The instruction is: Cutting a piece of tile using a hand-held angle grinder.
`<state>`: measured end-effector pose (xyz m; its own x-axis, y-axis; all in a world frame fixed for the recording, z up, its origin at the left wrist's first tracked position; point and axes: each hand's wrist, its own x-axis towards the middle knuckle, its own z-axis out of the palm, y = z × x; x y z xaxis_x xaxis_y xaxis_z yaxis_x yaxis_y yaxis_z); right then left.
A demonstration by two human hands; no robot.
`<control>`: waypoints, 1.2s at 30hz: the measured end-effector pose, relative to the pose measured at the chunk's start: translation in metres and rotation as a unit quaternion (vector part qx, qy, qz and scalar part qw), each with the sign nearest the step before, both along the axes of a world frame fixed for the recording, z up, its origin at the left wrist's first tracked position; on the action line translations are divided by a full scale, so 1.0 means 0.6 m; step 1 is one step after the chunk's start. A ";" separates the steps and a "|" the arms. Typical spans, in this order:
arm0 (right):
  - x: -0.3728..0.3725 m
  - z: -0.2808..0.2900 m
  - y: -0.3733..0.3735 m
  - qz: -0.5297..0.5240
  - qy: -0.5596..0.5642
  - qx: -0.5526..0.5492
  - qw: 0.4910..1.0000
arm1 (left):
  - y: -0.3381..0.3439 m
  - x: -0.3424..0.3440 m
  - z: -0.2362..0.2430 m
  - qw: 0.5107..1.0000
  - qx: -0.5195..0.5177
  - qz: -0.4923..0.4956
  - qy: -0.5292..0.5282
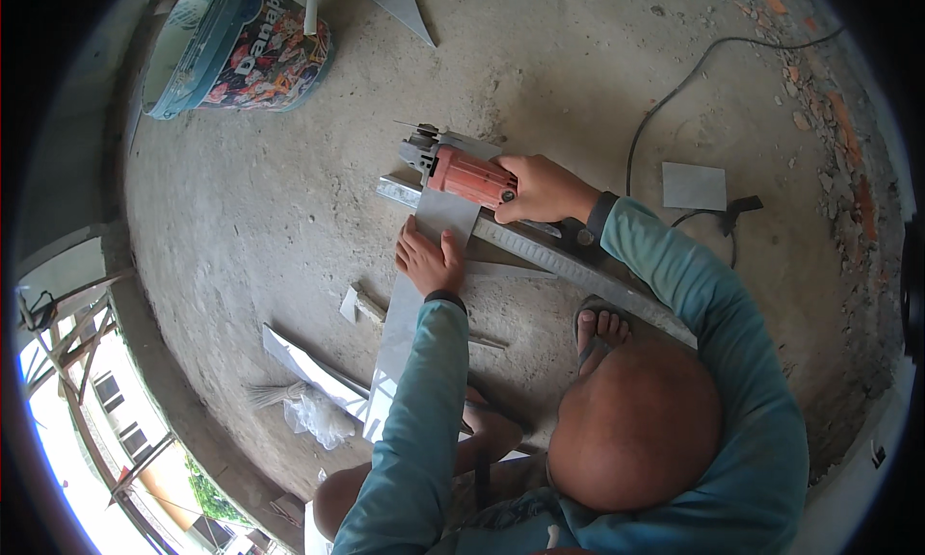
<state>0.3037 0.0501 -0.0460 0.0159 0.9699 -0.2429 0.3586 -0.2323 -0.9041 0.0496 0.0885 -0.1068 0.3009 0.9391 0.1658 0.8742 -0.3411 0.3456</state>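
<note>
My right hand [547, 189] is wrapped round the red body of an angle grinder [469, 176]. The grinder's grey head points left, with a thin disc edge just visible beyond it. Under the tool lies a long grey tile strip [446, 220], which runs back toward my legs. My left hand [427, 256] rests on this strip below the grinder, fingers and thumb apart, pressing from above. A metal bar [588, 274] passes beneath the strip and slants down to the right, toward my foot. The contact between disc and tile cannot be made out.
A large paint bucket [313, 78] tilts at the upper left. Tile offcuts [694, 187] [405, 11] lie on the concrete floor. A black cable [665, 102] curves at the right, near brick rubble [841, 136]. A plastic bag [318, 418] sits at the lower left.
</note>
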 end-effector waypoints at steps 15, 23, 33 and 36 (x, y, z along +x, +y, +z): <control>0.001 0.004 0.006 0.007 -0.013 0.001 1.000 | 0.000 0.002 -0.001 1.000 0.004 0.000 0.000; 0.003 0.003 -0.002 0.010 -0.004 -0.011 1.000 | -0.001 0.002 0.000 1.000 0.000 0.003 0.000; 0.002 -0.003 -0.005 -0.011 0.000 0.012 1.000 | -0.001 0.004 0.000 1.000 -0.003 0.004 -0.005; 0.003 -0.006 -0.003 -0.007 -0.008 0.008 1.000 | -0.002 0.005 0.000 1.000 -0.006 0.005 -0.006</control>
